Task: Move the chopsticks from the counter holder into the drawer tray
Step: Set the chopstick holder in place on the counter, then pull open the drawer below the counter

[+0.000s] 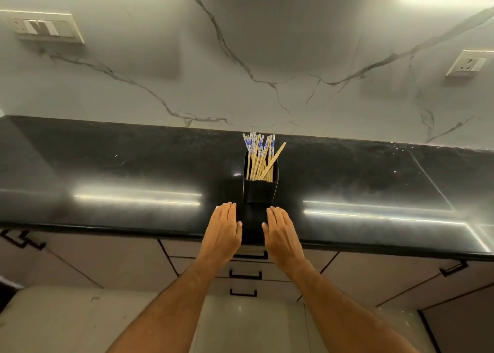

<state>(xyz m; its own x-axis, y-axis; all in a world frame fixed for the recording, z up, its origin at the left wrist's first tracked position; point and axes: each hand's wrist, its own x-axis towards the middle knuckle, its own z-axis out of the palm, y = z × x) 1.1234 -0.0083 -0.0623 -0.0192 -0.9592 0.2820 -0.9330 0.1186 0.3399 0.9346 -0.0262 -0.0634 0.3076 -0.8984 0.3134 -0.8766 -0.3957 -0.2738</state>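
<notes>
Our two forearms come up from the bottom of the frame, and both hands lie flat and released at the near edge of the black worktop [133, 165], fingers straight, grasping nothing. Our left hand [223, 229] sits just left of centre, our right hand [282, 232] just right of it, with a narrow gap between the thumbs.

Below the hands, at lower centre, we see a stack of closed drawers with black handles [245, 274]; the tray we must fill is not in view, so we judge a drawer has yet to be opened.

Straight beyond the gap between our hands, at the centre of the frame, stands the black square holder [259, 189], upright, just past the fingertips but apart from them. The chopsticks [260, 157] stand in it, their long axis near vertical, blue-patterned tops fanning toward the marble backsplash [267, 45], one plain stick leaning out to the right.

Both hands are about equally near; the right fingertips lie slightly closer to the holder's front corner. We judge the grip must come from above, closing round the bundle's tops.
</notes>
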